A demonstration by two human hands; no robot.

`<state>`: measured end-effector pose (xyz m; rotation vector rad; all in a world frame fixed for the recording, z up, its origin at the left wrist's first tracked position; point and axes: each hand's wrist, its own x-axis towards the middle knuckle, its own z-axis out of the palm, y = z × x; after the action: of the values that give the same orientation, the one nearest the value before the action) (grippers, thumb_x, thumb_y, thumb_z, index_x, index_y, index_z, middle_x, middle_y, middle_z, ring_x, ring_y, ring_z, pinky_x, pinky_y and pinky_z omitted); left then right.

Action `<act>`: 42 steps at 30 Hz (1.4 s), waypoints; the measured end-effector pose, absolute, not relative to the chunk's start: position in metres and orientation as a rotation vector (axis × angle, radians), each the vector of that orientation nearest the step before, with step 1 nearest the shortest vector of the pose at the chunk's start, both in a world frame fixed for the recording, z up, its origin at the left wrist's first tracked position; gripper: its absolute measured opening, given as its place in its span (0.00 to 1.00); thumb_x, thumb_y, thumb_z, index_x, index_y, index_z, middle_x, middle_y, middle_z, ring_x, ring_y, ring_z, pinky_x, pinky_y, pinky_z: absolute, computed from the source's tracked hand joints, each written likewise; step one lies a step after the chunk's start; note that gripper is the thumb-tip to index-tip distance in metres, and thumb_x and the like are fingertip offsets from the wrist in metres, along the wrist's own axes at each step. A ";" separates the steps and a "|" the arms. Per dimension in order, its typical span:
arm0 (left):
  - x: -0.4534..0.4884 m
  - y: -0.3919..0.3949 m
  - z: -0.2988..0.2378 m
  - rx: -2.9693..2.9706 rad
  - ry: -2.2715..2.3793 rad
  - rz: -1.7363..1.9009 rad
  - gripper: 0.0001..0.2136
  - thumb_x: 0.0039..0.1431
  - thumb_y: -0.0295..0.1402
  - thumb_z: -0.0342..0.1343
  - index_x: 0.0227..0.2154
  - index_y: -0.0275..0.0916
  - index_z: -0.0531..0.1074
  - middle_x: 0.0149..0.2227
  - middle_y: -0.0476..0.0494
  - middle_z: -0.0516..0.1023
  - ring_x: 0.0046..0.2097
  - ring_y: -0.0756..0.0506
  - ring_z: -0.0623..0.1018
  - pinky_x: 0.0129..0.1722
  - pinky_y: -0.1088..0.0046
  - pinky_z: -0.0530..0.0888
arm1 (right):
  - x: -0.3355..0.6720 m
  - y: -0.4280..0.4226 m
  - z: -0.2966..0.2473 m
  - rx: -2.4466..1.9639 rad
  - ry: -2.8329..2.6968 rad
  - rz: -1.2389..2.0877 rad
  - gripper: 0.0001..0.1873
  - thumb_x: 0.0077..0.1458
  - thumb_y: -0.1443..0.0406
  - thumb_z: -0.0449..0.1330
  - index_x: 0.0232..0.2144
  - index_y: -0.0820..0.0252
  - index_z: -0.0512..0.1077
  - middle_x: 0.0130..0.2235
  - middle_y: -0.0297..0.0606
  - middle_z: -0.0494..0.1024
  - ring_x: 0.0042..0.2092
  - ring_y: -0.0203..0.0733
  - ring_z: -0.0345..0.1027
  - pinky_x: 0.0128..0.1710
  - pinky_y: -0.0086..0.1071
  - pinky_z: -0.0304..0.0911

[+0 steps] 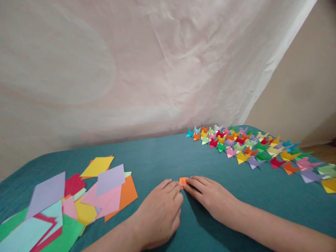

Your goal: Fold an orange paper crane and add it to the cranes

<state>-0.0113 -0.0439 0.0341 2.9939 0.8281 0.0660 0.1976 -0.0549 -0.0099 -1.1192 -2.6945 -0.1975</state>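
Note:
A small folded piece of orange paper [183,181] lies at the middle front of the cloth, between my two hands. My left hand [164,208] is closed, its curled fingertips at the paper's left and lower edge. From the other side, my right hand [210,192] presses its fingertips together on the right edge of the same piece. The fingers cover part of the paper, so its full folded shape is hidden, and both thumbs are mostly out of sight.
Loose coloured paper sheets [109,199] overlap in a pile on the left of the teal-covered table [154,157]. Rows of folded paper birds [243,157] in many colours stand at the right. A pale cloth [131,70] hangs behind the table.

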 end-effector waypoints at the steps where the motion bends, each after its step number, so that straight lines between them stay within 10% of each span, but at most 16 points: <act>1: -0.011 -0.045 0.033 3.006 0.827 0.070 0.11 0.59 0.32 0.46 0.41 0.34 0.69 0.54 0.37 0.68 0.56 0.42 0.67 0.59 0.61 0.56 | 0.197 -0.055 -0.010 -1.118 -2.698 -0.199 0.21 0.54 0.73 0.54 0.52 0.65 0.64 0.50 0.48 0.70 0.51 0.48 0.63 0.47 0.41 0.66; 42: -0.008 -0.050 0.043 3.046 0.770 -0.043 0.10 0.53 0.31 0.49 0.33 0.32 0.72 0.47 0.32 0.73 0.50 0.38 0.70 0.56 0.59 0.59 | 0.198 -0.042 -0.015 -1.145 -2.705 -0.205 0.21 0.57 0.70 0.53 0.54 0.60 0.62 0.51 0.44 0.69 0.46 0.46 0.61 0.41 0.39 0.61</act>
<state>-0.0077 -0.0496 0.0434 3.0462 0.7699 -0.0434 0.1984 -0.0425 -0.0149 -1.1448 -2.7053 -0.2046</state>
